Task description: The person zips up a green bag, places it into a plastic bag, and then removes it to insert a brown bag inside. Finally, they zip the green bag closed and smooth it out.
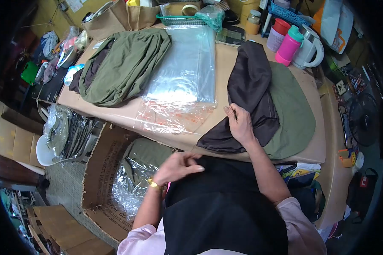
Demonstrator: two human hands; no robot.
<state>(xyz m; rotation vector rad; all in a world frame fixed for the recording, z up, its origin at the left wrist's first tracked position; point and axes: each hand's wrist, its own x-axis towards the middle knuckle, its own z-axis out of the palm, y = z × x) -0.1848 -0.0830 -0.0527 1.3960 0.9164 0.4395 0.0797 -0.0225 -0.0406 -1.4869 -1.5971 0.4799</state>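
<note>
My right hand (242,127) is closed round a small, dark, thin object (235,114), mostly hidden by the fingers, so its kind cannot be made out. That hand is over a dark brown lining cloth (252,80), which lies folded across an olive green fabric piece (293,110) with a rounded edge. In front of my apron, close to the table's near edge, my left hand (178,166) has its thumb and fingers apart and nothing visible in them.
A green fabric bundle (123,68) and clear plastic bags (181,68) lie on the cardboard-covered table (223,55). Cups, a pink bottle (288,46) and a kettle (307,49) stand at the back right. Below left, an open carton (100,178) holds plastic-wrapped green fabric.
</note>
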